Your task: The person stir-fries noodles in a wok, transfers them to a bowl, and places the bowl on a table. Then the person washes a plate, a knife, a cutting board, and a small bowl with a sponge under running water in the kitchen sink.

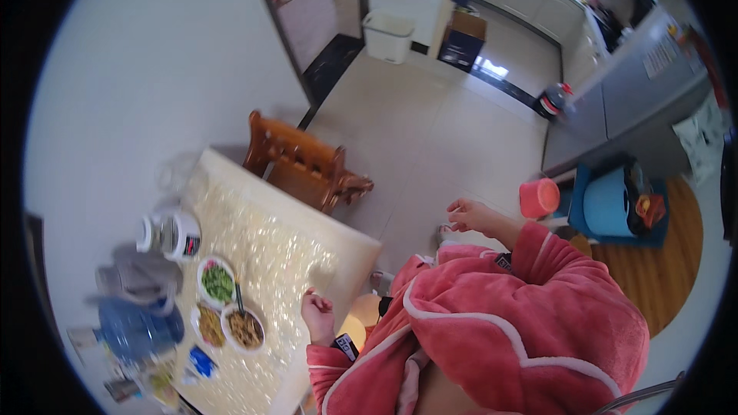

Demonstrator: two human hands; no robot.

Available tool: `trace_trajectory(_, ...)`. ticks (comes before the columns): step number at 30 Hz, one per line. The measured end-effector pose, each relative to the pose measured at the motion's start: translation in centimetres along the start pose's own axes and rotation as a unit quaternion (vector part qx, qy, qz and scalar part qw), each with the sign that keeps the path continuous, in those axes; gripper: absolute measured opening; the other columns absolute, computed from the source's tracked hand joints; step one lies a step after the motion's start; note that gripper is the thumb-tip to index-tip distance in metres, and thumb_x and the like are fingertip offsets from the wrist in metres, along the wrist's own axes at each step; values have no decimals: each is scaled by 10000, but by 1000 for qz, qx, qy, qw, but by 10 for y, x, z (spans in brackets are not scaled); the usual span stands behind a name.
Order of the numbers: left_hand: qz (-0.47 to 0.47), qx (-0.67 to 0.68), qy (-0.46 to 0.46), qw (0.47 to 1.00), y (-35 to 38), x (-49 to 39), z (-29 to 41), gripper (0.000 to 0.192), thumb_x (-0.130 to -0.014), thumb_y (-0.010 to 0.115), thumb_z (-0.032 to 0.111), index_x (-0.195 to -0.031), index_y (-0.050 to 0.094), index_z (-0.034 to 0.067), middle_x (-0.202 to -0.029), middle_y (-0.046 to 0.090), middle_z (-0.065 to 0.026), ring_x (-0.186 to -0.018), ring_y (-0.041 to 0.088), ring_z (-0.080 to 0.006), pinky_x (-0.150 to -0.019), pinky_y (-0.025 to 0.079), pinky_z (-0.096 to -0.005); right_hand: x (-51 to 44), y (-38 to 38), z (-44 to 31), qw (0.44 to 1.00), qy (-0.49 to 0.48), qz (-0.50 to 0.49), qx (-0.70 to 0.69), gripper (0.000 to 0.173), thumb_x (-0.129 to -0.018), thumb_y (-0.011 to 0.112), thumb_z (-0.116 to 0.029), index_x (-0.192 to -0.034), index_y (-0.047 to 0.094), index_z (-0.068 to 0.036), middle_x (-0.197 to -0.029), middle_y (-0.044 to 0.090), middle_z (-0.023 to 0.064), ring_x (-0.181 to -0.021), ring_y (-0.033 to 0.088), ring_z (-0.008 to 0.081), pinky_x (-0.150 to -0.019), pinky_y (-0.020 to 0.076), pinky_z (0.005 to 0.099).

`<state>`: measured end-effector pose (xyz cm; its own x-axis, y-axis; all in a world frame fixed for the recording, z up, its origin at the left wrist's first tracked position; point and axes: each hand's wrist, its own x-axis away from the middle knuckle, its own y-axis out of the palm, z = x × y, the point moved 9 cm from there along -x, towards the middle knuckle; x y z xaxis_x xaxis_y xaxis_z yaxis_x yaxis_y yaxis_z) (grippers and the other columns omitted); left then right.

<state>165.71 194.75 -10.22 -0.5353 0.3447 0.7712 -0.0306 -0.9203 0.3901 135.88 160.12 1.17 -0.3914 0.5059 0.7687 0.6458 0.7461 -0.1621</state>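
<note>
My left hand (318,312) is loosely curled over the edge of the pale glossy table (271,248) and holds nothing. To its left on the table stand a bowl of green vegetables (218,283), a bowl of yellowish food (211,325) and a bowl of brown food (245,329) with dark chopsticks or a utensil handle (238,295) across its rim. My right hand (474,218) hangs above the tiled floor, fingers bent and apart, with nothing in it. A pink container (539,197) is right of it. Pink fleece sleeves cover both arms.
A wooden chair (294,155) stands at the table's far side. Along the wall are a large blue water bottle (144,328) and jars (181,235). A white bin (389,37), a cardboard box (464,40), a dark drink bottle (552,101) and a grey refrigerator (611,104) lie beyond.
</note>
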Motion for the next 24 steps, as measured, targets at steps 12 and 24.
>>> trace_trajectory(12, -162, -172, -21, 972, 369, -15, -145, 218, -772, 399, 37, -949, 517, 83, -589, 433, -22, -549, 457, -166, -508, 415, -283, 15, -308, 120, 950, -48, 160, -263, 325, -861, 588, -218, -1111, 509, -26, -941, 581, 84, -790, 620, 176, -665, 500, 284)
trace_trajectory(24, -154, -319, -50, 934, 642, -88, -318, 231, -801, 480, 62, -1020, 513, 126, -647, 504, -13, -569, 513, -147, -484, 457, -276, -21, -594, 182, 893, -38, 301, -333, 280, -860, 586, -216, -1060, 523, -31, -917, 585, 66, -747, 615, 145, -622, 485, 268)
